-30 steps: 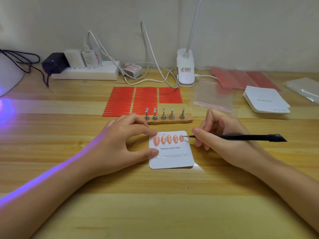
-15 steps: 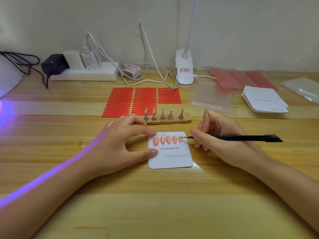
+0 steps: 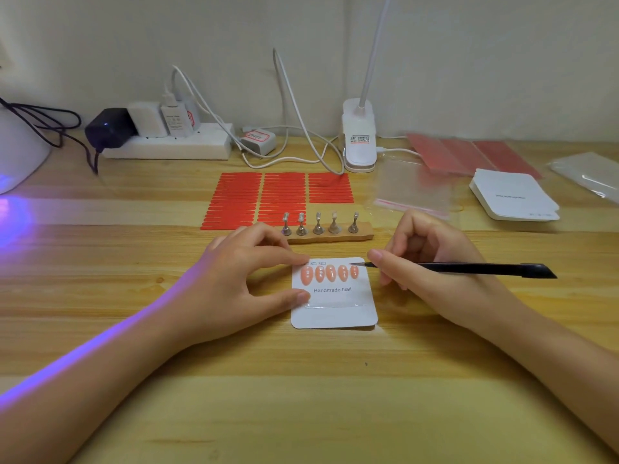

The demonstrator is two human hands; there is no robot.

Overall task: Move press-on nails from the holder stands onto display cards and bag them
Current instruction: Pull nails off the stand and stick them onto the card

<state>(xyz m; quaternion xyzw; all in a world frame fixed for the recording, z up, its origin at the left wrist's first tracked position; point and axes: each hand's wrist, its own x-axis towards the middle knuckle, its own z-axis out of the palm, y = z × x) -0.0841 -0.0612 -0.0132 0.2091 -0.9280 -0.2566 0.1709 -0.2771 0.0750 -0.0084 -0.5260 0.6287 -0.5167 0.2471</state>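
Observation:
A white display card (image 3: 335,314) printed "Handmade Nail" lies on the wooden table with several peach press-on nails (image 3: 330,273) in a row near its top. My left hand (image 3: 241,279) pins the card's left edge with thumb and forefinger. My right hand (image 3: 432,269) grips black tweezers (image 3: 469,268), whose tip hovers just above the rightmost nail (image 3: 354,272). Behind the card, a wooden base (image 3: 330,236) carries several bare metal holder stands (image 3: 318,224).
Red adhesive strip sheets (image 3: 281,199) lie behind the stands. Clear bags (image 3: 412,192) and a stack of blank cards (image 3: 514,195) sit at right, more bags (image 3: 589,175) far right. A power strip (image 3: 167,147), cables and a clip lamp (image 3: 359,135) line the wall; a UV lamp (image 3: 20,152) glows at left.
The tweezers' tip has drawn slightly up and off the rightmost nail. My left hand stays on the card.

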